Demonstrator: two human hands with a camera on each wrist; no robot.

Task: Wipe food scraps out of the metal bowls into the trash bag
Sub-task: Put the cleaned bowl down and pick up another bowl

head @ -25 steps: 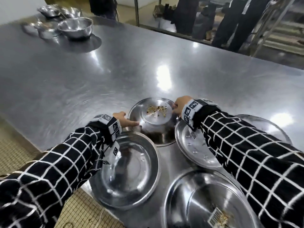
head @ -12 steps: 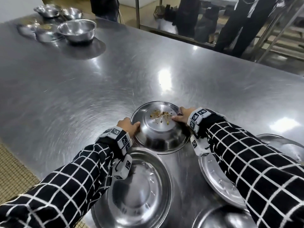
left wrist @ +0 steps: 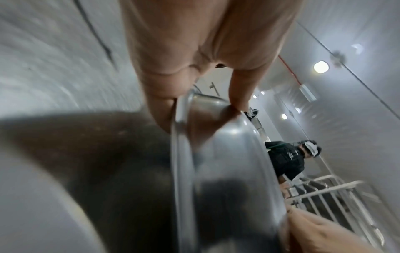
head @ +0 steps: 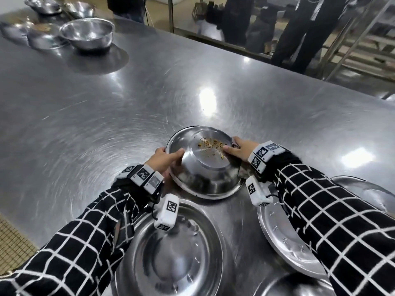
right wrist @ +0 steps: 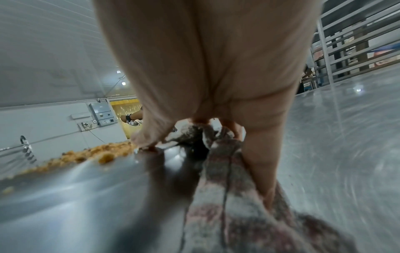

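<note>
Steel desk, kitchen hall; both hands on one tilted bowl.

Nearest: two shallow pans, one under the left sleeve, one under the right sleeve. Beyond them the metal bowl, tipped toward the person, brown food scraps clinging inside. Left hand: thumb in, fingers curled over the rim. Right hand grips the opposite rim, fingers also bunched on a grey cloth. Far left corner: more bowls. Trash bag not visible.
</note>
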